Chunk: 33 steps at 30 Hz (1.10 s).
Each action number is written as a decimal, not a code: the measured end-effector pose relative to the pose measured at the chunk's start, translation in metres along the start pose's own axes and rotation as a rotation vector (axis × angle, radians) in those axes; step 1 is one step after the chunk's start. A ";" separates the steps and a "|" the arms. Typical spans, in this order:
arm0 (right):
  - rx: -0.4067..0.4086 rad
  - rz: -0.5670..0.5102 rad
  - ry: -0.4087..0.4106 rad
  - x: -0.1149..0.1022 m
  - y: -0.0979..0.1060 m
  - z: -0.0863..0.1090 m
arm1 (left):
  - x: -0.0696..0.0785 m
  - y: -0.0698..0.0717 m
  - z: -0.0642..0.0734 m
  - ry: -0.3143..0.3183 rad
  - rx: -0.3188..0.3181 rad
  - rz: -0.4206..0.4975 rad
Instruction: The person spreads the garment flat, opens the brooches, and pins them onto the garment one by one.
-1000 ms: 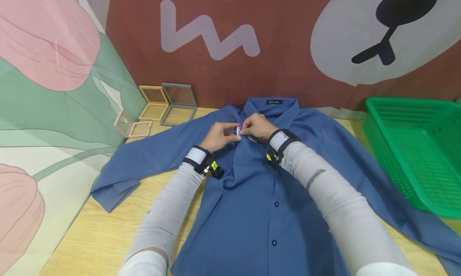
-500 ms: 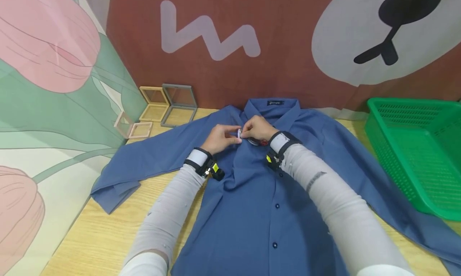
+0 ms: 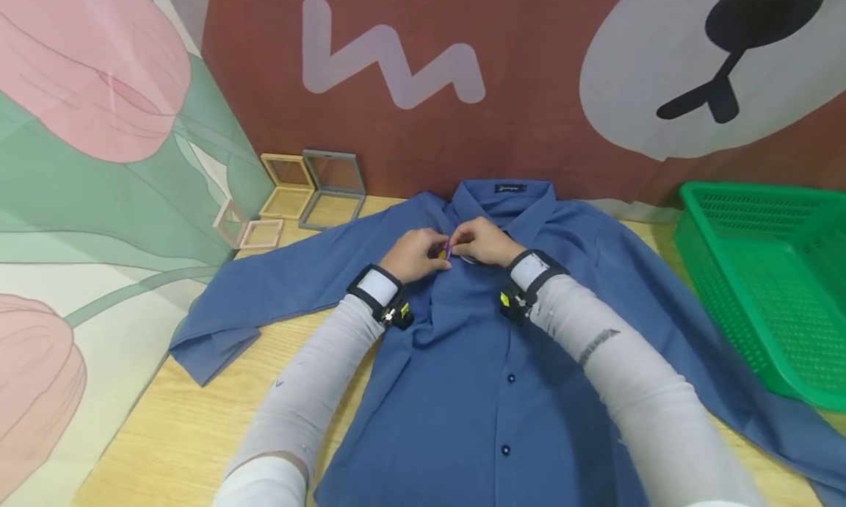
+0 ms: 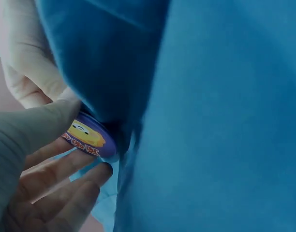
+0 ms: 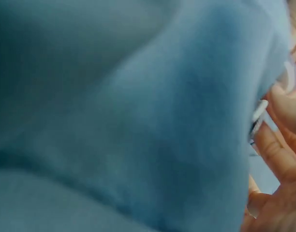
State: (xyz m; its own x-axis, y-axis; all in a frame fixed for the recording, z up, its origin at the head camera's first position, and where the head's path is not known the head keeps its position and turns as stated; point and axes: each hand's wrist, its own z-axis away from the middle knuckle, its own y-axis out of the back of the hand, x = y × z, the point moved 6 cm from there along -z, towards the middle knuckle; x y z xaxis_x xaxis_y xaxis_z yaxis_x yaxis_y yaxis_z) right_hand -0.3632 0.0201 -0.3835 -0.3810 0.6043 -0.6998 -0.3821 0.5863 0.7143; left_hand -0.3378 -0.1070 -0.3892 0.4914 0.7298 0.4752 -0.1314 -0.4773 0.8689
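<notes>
A blue button-up shirt point(image 3: 456, 389) lies spread front up. At its upper chest, my left hand point(image 3: 415, 256) holds a round purple badge point(image 4: 92, 137) between thumb and fingers, its yellow cartoon figure and lettering showing in the left wrist view. My right hand point(image 3: 485, 242) comes in from the other side, fingertips pinching the shirt cloth right at the badge's edge. Folds of cloth hide the badge's back and part of the right fingers. A second round thing with a pale rim point(image 3: 468, 260) shows partly under the right hand.
Three small hinged display frames stand at the back left: yellow point(image 3: 287, 203), grey point(image 3: 333, 210) and pale pink point(image 3: 262, 233). A green plastic basket point(image 3: 720, 308) stands at the right, beside the shirt's sleeve. The wooden table point(image 3: 152, 433) shows at the front left, with a printed wall behind.
The badge has turned from edge-on, so its purple and yellow front now shows. Both hands remain close together at the chest, the left wrist having rolled slightly.
</notes>
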 end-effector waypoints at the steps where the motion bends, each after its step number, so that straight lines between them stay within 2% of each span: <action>1: 0.001 -0.001 -0.008 0.001 0.001 0.002 | 0.002 -0.001 -0.001 -0.004 -0.011 -0.025; 5: -0.042 0.026 -0.049 0.002 0.003 0.010 | 0.006 -0.005 -0.003 0.006 -0.058 -0.114; 10: -0.113 0.160 -0.020 0.001 -0.001 0.013 | 0.011 -0.010 -0.007 0.021 -0.078 -0.226; 13: -0.115 0.256 -0.003 -0.001 -0.004 0.011 | 0.012 -0.014 -0.012 0.030 -0.083 -0.272; 16: -0.103 0.309 0.000 -0.003 -0.006 0.009 | 0.011 -0.017 -0.016 0.047 -0.090 -0.321; 22: -0.072 0.375 -0.049 -0.002 -0.004 0.007 | 0.013 -0.015 -0.023 0.089 -0.124 -0.348; 26: -0.047 0.404 -0.034 -0.003 -0.001 0.007 | 0.010 -0.015 -0.027 0.122 -0.132 -0.368; 33: 0.005 0.388 -0.044 0.002 0.009 0.007 | 0.002 -0.012 -0.031 0.142 -0.123 -0.366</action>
State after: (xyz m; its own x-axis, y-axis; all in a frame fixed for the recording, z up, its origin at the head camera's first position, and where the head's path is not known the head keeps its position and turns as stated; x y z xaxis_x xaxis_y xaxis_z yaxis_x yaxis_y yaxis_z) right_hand -0.3616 0.0304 -0.3783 -0.4603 0.8040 -0.3763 -0.2124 0.3119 0.9261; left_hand -0.3620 -0.0844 -0.3946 0.4023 0.9050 0.1381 -0.0761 -0.1173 0.9902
